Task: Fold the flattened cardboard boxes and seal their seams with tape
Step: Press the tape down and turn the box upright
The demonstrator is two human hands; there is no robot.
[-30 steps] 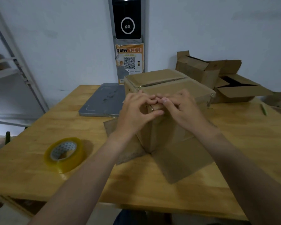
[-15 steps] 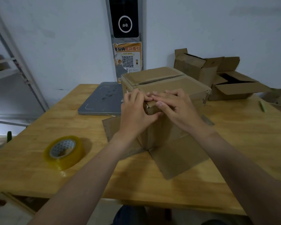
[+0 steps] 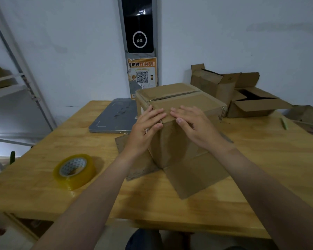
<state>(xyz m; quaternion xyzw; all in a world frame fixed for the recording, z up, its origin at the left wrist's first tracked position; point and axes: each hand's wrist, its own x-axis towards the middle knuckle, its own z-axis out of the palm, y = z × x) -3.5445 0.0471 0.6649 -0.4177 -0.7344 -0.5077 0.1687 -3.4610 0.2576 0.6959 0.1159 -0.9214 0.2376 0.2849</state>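
A brown cardboard box (image 3: 181, 100) stands in the middle of the wooden table (image 3: 170, 204), its top flaps closed with a seam running across and its bottom flaps splayed flat on the table. My left hand (image 3: 145, 129) lies over the box's near top corner, fingers on the top and thumb on the side. My right hand (image 3: 195, 125) rests flat beside it, fingers straight on the top edge. A roll of yellowish clear tape (image 3: 74, 170) lies on the table to the left of my arms.
A grey flat scale (image 3: 116, 116) sits behind the box on the left. Two open cardboard boxes (image 3: 242, 98) stand at the back right, with a green pen (image 3: 284, 123) near them. A metal shelf frame (image 3: 16, 73) stands left of the table.
Both hands have spread out from a close pinch at the box's near corner; the fingers now lie flatter and further apart on the top edge.
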